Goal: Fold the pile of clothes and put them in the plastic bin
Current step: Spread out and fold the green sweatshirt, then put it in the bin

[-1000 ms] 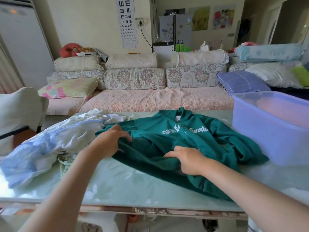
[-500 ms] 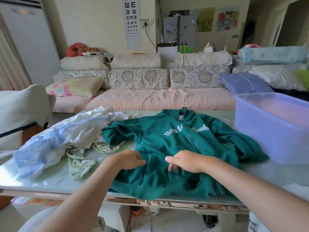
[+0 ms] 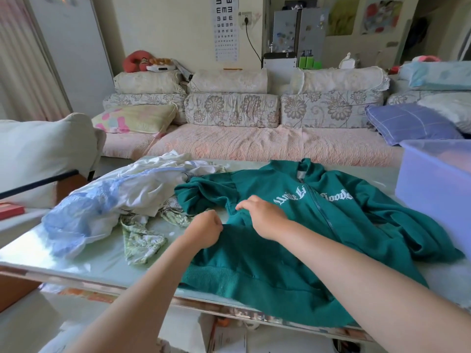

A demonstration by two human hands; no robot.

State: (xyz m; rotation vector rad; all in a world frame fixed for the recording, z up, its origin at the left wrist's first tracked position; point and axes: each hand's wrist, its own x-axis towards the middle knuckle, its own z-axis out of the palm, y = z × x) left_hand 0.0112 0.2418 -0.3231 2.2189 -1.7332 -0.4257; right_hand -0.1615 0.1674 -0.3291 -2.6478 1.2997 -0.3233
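A green zip hoodie with white lettering lies spread face up on the glass table, its hem hanging over the near edge. My left hand is curled into a fist at the hoodie's left side edge and pinches the fabric there. My right hand rests on the hoodie's left chest, fingers bent onto the cloth near the armpit. A pile of white, blue and green-patterned clothes lies to the left. The translucent lilac plastic bin stands at the table's right end.
A sofa with floral cushions runs behind the table. A white padded chair back stands at the left. A red box lies at the far left edge.
The hoodie has been pulled toward me, so its hem now hangs off the table's near edge. Both hands moved up and inward to the hoodie's left side near the sleeve.
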